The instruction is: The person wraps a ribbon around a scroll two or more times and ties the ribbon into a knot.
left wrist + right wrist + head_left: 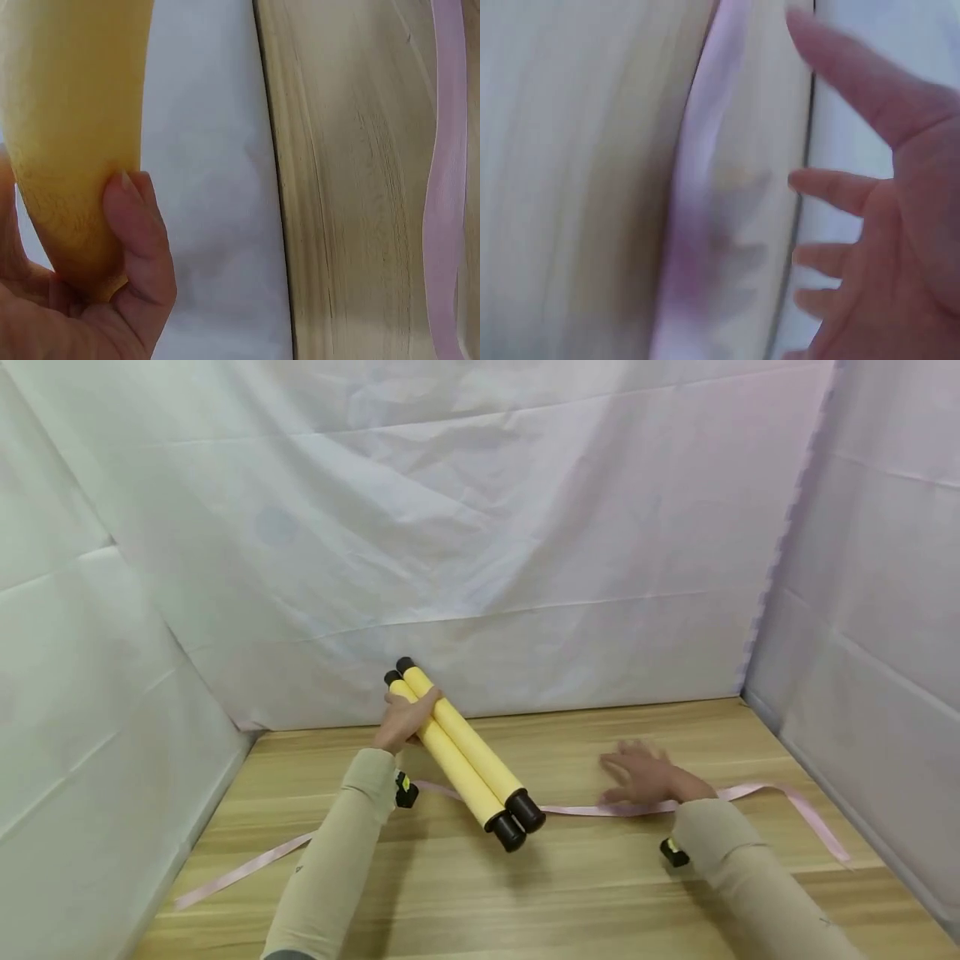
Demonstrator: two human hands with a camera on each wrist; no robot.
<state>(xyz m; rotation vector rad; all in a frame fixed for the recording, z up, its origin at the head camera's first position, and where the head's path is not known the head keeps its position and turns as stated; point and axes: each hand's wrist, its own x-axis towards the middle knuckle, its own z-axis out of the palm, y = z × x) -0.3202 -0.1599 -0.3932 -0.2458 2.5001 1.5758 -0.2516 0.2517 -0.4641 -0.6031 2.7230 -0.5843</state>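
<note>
While the left hand (403,720) grips a pair of yellow tubes (468,743) near their far ends, the right hand (645,775) holds nothing, thumb spread from its fingers. With 12 o'clock straight ahead of the person, the tubes' long axis slants from between 10 and 11 to between 4 and 5, their near ends overlapping the pink ribbon (581,810) in the head view. The ribbon trails roughly 9 to 3 along the worktop (450,893), just at 6 from the right hand, the nearer one; the tubes are at that hand's 9.

Ribbon (581,811) lies across the table (577,893), beneath tubes (477,752).
</note>
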